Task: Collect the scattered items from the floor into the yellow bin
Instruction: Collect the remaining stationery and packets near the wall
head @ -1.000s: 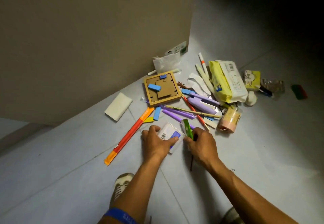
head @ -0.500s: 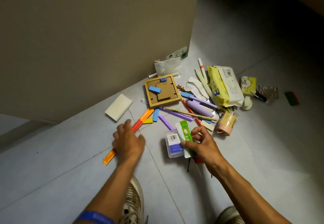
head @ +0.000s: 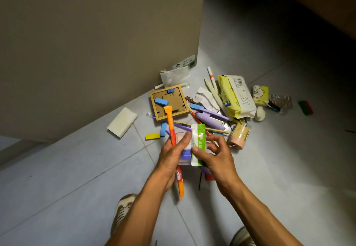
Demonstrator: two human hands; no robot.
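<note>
My left hand [head: 171, 155] grips a long orange stick [head: 170, 124], raised off the floor, its tip over the brown wooden frame [head: 169, 102]; its thumb also presses a small clear box with a purple label [head: 184, 154]. My right hand [head: 215, 155] pinches a green-and-white packet [head: 198, 141] beside that box. Scattered on the floor beyond lie a purple stapler [head: 211, 117], a yellow wipes pack [head: 237, 95], a toothpick jar [head: 239, 135], blue blocks [head: 163, 129], a yellow block [head: 152, 136] and a white sponge [head: 122, 121]. No yellow bin is in view.
A tall beige panel [head: 96, 43] stands to the left, its corner by the pile. A clear bag [head: 175, 76] leans at its foot. A rabbit tissue pack [head: 261, 92] and a red-green block [head: 306, 107] lie far right. My shoes [head: 122, 211] are below on grey tiles.
My left hand picked the orange stick up from the floor and swung it upright, then came to the clear box. My right hand lifted the box and green packet higher.
</note>
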